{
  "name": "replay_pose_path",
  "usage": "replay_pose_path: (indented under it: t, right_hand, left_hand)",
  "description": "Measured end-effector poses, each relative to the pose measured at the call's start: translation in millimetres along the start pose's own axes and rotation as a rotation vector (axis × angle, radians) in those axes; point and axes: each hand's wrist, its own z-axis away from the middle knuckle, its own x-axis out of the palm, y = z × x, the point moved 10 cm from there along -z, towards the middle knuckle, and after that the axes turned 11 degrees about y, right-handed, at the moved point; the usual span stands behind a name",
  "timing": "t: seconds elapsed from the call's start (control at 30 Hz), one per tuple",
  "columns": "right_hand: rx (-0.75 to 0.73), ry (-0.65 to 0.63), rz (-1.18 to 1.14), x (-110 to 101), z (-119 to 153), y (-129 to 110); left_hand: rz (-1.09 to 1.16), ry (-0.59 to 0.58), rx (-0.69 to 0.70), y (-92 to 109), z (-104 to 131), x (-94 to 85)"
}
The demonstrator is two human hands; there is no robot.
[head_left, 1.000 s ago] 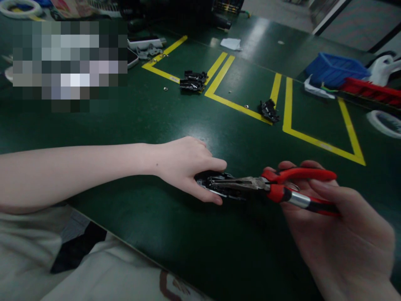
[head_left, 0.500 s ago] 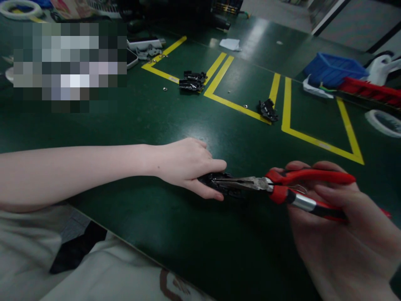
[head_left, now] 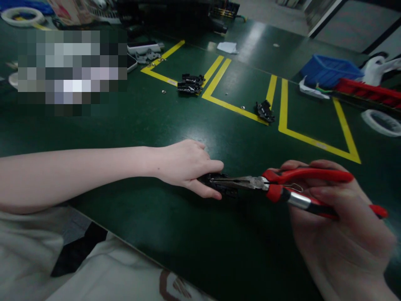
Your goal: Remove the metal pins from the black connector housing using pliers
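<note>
So the left hand [head_left: 188,165] is pinching a black part [head_left: 230,190] right at the tips of the red-handled pliers [head_left: 272,186], and the right hand [head_left: 338,209] is gripping their handles.

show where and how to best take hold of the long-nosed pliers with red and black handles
Probably best by the two spread handles, coming from the person's right: they reach rightward, while the slim metal nose points left to the small black mechanical part at the left hand.
</note>
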Motion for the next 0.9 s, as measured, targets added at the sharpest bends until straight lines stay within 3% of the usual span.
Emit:
replay_pose_path:
  t: [0.3, 0.6, 0.73, 0.9]
  right_hand:
    - [0.074, 0.094, -0.071, -5, -6, 13]
    - [0.043, 0.119, -0.186, -8, -11, -2]
    - [0.113, 0.201, -0.135, -16, -13, 8]
    - [0.237, 0.175, -0.088, -13, -6, 25]
  left_hand:
    - [0.090, -0.024, -0.071, -4, -1, -1.8]
    - [0.289, -0.028, -0.167, -11, -1, -4.4]
    - [0.291, -0.036, -0.187, -13, 0, -3.8]
    - [0.302, -0.042, -0.200, -12, 0, -4.0]
